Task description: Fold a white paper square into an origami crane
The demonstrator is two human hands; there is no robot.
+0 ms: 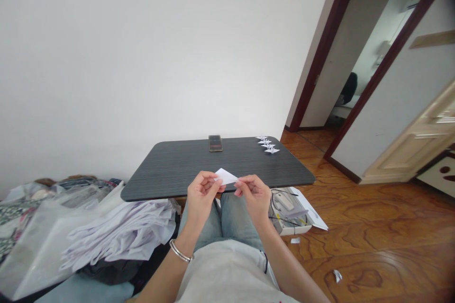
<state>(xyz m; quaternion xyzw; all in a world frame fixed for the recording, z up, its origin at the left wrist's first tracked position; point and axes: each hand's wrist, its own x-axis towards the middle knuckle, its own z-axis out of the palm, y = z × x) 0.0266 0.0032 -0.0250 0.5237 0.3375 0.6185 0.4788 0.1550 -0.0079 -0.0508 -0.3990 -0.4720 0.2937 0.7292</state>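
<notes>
A small white folded paper (226, 176) is held in the air over the near edge of the dark table (170, 165). My left hand (204, 192) pinches its left side between thumb and fingers. At the paper's right tip, my right hand (253, 192) has thumb and forefinger closed on the corner. Several white folded paper cranes (272, 150) stand in a row at the table's far right. Their finer folds are too small to make out.
A phone-like dark rectangle (215, 143) lies at the table's back. Beneath the right edge sits a white box (291, 229) with cables. Paper scraps (337, 275) lie on the wooden floor. Piled clothes (124, 232) are at the left, and a white wall (177, 57) stands behind the table.
</notes>
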